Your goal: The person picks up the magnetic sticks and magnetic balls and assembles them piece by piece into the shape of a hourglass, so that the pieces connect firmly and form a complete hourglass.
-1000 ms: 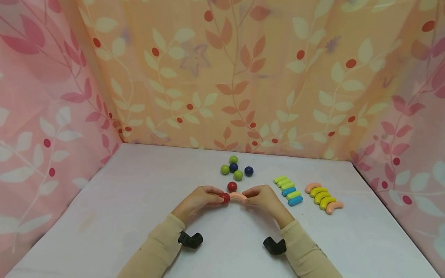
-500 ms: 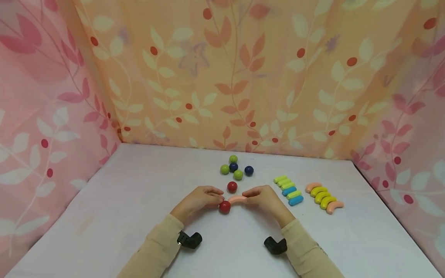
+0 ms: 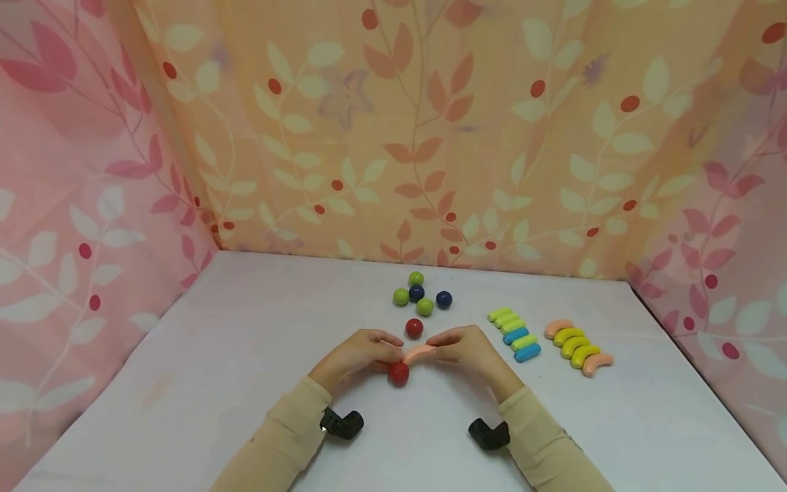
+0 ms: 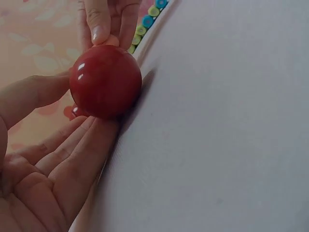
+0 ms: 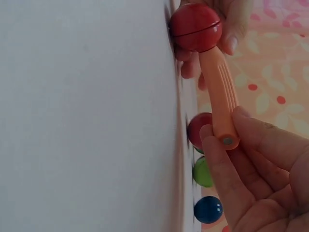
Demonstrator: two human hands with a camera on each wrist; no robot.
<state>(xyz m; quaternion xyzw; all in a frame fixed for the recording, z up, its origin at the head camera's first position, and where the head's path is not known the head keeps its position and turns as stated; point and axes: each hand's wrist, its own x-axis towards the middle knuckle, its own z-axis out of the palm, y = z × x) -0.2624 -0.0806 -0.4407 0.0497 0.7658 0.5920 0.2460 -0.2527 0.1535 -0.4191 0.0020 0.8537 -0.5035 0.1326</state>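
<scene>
- Left hand (image 3: 356, 359) is loose, thumb and fingers spread behind the red ball (image 4: 106, 82); I can't tell if they touch it.
- Right hand (image 3: 472, 357) pinches one end of the stick (image 5: 219, 92) between thumb and finger.
- The red ball is between the hands, low by the table (image 3: 203, 355); I can't tell if it rests there.
- The stick's far end looks to touch the ball, so the step seems to be lining the two up.
- A grey dot (image 5: 227, 141) in the near end may be a magnet, so a soft push should do.
- Pinch the stick firmly so it doesn't twist.
- Cup the ball so it can't roll.
- Mind the other red ball (image 3: 415, 328) just behind; don't bump it.
</scene>
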